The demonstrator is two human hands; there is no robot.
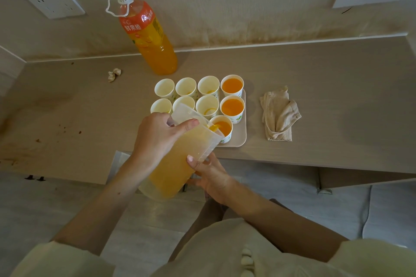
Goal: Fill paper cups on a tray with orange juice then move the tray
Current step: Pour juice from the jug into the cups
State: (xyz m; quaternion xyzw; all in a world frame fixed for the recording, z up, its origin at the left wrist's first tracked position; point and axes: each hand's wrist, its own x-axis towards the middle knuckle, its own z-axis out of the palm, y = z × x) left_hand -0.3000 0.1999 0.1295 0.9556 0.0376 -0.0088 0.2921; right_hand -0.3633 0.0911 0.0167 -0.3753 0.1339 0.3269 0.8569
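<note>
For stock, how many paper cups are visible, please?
9 paper cups: four along the tray's back row, four in the middle row, one front right; more may hide behind the pitcher.

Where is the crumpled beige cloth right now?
Head view: the cloth lies on the countertop, just right of the tray and apart from it.

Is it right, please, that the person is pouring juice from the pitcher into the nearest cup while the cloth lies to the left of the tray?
Not quite: the head view shows the cloth lying to the right of the tray, not the left. The rest stands: the left hand and right hand tilt the pitcher, pouring juice into the nearest cup.
</note>
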